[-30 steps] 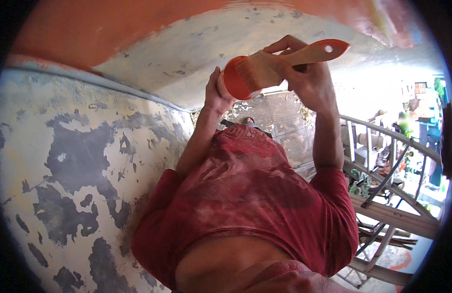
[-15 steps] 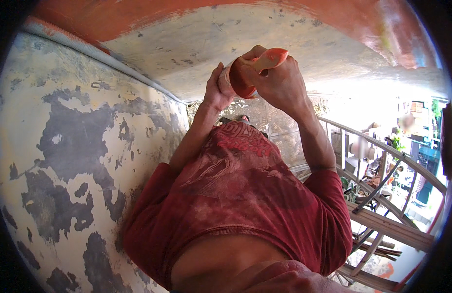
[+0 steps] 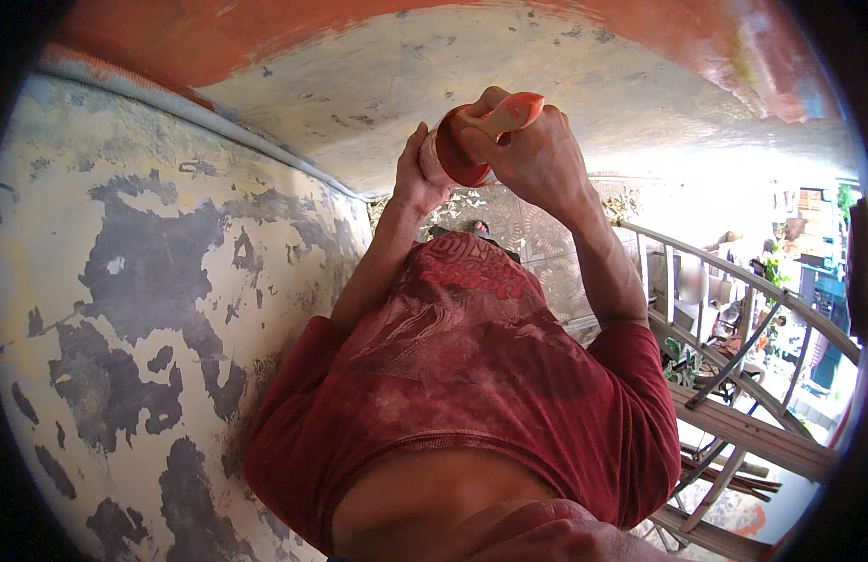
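Note:
My left hand [image 3: 417,173] is wrapped round the side of a small paint can [image 3: 434,161], which is tilted so that its mouth faces right. Orange-red paint coats the can's inside and rim. In my right hand [image 3: 537,164] is a paintbrush [image 3: 511,114], gripped by its paint-smeared handle, with the handle's end pointing up and right. The brush's bristles are hidden down in the can and behind my fingers. Both hands are held out in front of my chest, close to the wall ahead.
The wall ahead [image 3: 359,89] is bare and patchy, with orange-red paint [image 3: 265,28] along its upper part. A pale pipe [image 3: 200,120] runs down the corner beside a peeling left wall [image 3: 153,262]. To my right stands a metal ladder [image 3: 752,426]. Patterned tiles [image 3: 546,248] cover the floor.
Both hands, the can and the brush keep nearly the same pose, the brush handle a touch farther left. The view has shifted slightly, so the ladder and left wall sit a little differently.

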{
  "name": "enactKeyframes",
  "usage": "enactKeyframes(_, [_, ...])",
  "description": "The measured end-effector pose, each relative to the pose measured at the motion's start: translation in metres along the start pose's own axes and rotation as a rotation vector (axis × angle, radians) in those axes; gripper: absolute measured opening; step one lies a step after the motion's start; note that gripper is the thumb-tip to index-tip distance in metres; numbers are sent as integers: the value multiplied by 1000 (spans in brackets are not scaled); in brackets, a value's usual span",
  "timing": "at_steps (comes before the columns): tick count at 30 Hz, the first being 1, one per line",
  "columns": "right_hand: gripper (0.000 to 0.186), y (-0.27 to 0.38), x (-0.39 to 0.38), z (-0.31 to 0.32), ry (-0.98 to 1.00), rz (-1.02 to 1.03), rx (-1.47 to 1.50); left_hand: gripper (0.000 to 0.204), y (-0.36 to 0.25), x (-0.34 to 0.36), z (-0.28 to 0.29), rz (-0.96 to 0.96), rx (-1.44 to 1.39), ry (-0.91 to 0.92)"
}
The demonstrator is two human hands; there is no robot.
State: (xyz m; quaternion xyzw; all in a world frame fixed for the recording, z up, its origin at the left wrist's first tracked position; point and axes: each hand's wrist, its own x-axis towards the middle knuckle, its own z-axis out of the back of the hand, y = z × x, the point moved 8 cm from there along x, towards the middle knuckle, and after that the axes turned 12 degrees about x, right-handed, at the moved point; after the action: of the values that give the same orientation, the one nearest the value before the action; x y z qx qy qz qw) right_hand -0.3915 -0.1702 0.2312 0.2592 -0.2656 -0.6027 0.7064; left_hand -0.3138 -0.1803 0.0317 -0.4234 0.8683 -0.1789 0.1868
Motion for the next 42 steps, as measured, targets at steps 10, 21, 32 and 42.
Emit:
enactKeyframes(10, [21,-20,-6,21,-124,-20,651,63,3,6,-3,8,29,18])
enactKeyframes(21, [25,-48,-23,14,-264,-130,1162,64,1,-1,-13,-8,110,-2])
enactKeyframes(32, [19,0,-33,57,-210,270,496,65,5,-7,-17,-21,94,5])
enactKeyframes(42, [32,36,-35,42,-132,630,-221,60,3,0,-28,-16,50,6])
